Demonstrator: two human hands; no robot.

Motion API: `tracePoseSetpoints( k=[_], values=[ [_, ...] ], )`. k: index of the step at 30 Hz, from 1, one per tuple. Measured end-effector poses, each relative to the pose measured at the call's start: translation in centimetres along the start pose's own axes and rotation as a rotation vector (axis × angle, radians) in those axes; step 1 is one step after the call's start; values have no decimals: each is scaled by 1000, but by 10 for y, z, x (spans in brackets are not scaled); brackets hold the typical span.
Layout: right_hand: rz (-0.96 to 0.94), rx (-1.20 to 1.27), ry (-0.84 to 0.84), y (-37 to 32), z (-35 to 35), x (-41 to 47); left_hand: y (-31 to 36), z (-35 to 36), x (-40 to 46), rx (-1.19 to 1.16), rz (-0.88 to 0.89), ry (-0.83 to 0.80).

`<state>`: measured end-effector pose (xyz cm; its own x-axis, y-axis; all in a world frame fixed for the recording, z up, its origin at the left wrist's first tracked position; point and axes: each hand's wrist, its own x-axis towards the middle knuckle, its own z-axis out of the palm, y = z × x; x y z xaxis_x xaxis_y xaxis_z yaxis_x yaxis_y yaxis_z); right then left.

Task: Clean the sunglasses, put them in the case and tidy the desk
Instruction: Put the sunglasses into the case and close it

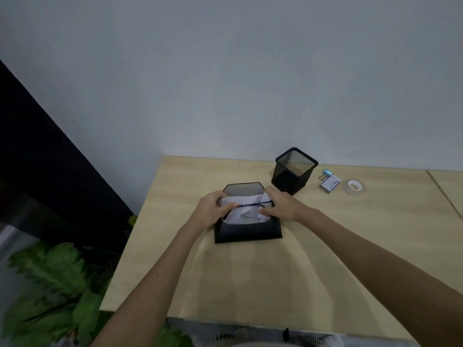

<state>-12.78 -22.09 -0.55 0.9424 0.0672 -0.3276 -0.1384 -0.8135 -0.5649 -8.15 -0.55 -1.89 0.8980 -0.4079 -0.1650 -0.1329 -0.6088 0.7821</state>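
A black glasses case (248, 231) lies open on the wooden desk (250, 276), its flap (244, 189) raised at the back. Inside it sits a white cleaning cloth (241, 214). A thin dark arm of the sunglasses (253, 204) runs across the cloth; the rest of the sunglasses is hidden by cloth and fingers. My left hand (213, 209) grips the cloth and the sunglasses at the case's left end. My right hand (280, 206) presses on the cloth and the sunglasses at the right end.
A black mesh pen holder (293, 170) stands behind the case to the right. Further right lie a blue binder clip (326, 174), a small grey box (330, 184) and a roll of clear tape (355, 186). Green plant leaves (50, 279) fill the space left of the desk.
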Motion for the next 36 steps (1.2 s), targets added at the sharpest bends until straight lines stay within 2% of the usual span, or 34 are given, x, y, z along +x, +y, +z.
tracePoseSetpoints(
  k=[3, 5, 7, 9, 13, 16, 19, 21, 22, 25, 27, 29, 34, 36],
  values=[
    [22, -16, -48, -3, -1, -5, -1, -1, -7, -13, 31, -107],
    [-37, -195, -93, -5, -1, -11, -1, -3, -15, 139, 69, -194],
    [-151, -395, -94, -2, 2, -15, -4, -3, -23, 376, 150, -214],
    [-221, -479, -45, 1, 6, -21, -7, -1, -30, 484, 236, -176],
    [-334, -519, 89, 10, 17, -35, -18, 4, -41, 461, 360, -69],
    [-392, -457, 164, 15, 23, -45, -27, 11, -50, 402, 438, 55],
    [-420, -326, 361, 8, 16, -44, -36, 14, -57, 261, 296, 130],
    [-399, -297, 492, -5, 7, -33, -42, 16, -60, 280, 204, 128],
    [-367, -282, 486, -12, 2, -25, -44, 17, -61, 321, 187, 117],
    [-224, -206, 249, -33, -12, -3, -47, 19, -62, 373, 172, 108],
    [-187, -233, 201, -41, -17, 3, -46, 20, -62, 371, 164, 105],
    [-277, -306, 260, -44, -17, -4, -46, 19, -62, 366, 160, 105],
    [-660, -521, 432, -27, 1, -56, -46, 19, -65, 349, 167, 98],
    [-736, -586, 436, -14, 18, -78, -46, 19, -67, 333, 165, 99]
  ],
)
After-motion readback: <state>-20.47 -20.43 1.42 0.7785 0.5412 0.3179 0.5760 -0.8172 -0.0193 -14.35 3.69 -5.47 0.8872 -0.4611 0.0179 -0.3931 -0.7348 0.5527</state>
